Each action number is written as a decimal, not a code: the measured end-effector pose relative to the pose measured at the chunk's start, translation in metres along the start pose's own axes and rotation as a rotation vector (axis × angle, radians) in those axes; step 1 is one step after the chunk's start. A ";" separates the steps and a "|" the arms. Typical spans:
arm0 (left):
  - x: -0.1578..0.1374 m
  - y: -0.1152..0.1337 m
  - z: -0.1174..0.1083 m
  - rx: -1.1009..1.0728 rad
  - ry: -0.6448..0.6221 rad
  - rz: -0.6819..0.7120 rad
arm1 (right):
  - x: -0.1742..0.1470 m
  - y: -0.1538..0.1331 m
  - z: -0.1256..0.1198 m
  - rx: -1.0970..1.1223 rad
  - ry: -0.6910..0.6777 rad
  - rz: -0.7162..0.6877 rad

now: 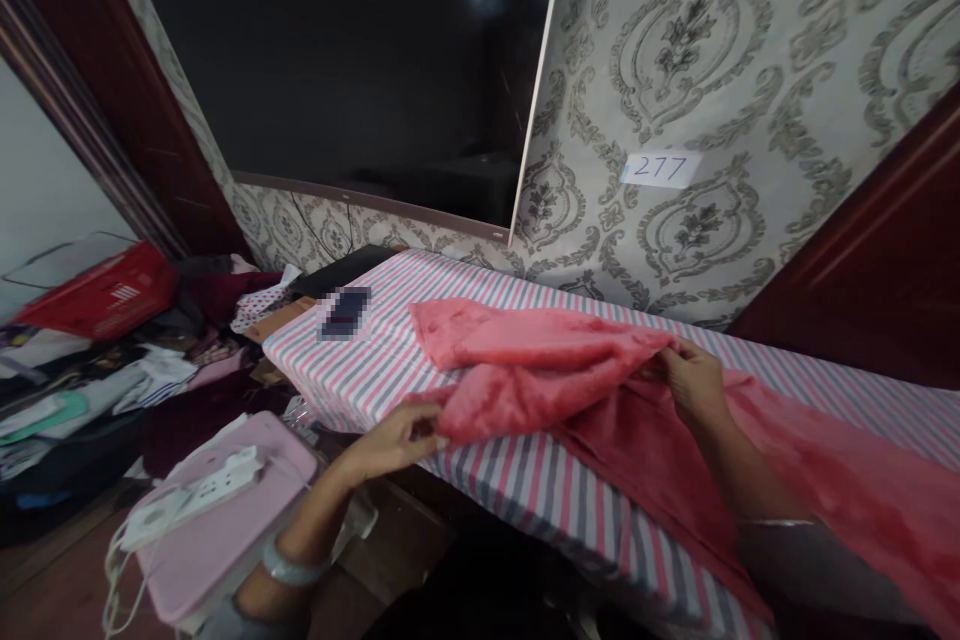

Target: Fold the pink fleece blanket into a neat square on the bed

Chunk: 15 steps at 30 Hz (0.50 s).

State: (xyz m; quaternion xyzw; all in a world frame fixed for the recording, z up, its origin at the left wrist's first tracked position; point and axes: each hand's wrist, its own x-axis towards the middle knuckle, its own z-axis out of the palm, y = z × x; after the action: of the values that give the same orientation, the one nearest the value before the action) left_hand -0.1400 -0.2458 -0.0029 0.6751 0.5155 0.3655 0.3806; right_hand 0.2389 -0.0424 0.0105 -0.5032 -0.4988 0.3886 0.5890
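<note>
A coral-red plush cloth [525, 340] lies loosely bunched across a table covered with a striped cloth [517, 480]. My left hand [397, 438] pinches its near left edge between thumb and fingers, at the front of the table. Farther right, my right hand [694, 382] grips an upper fold of the same cloth, with the fingertips partly hidden in the fabric. Between the two hands the plush is rumpled and slightly raised. A long part of it runs off to the right under and past my right forearm. Whether it is a garment or a blanket I cannot tell.
A blurred-out dark item [345, 313] rests on the table's left end. Below left, a power strip [202, 495] sits on a pink box [247, 540]. Piled clothes [150, 375] and a red bag [105, 295] fill the left side. A large television [360, 70] hangs behind.
</note>
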 end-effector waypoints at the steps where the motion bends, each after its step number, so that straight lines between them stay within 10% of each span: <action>1: -0.007 0.000 0.006 -0.073 -0.069 -0.052 | -0.001 0.003 0.001 0.014 0.002 0.029; 8: 0.032 -0.017 0.026 -0.387 0.018 -0.362 | -0.010 0.008 0.002 0.051 -0.008 0.109; 15: 0.102 -0.001 0.042 -0.424 0.204 -0.220 | -0.007 -0.010 0.004 -0.030 -0.013 -0.019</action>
State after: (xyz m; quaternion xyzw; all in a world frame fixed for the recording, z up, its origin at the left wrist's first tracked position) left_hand -0.0830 -0.1520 -0.0118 0.4799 0.5335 0.4877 0.4973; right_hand 0.2329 -0.0504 0.0192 -0.5047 -0.5132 0.3785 0.5819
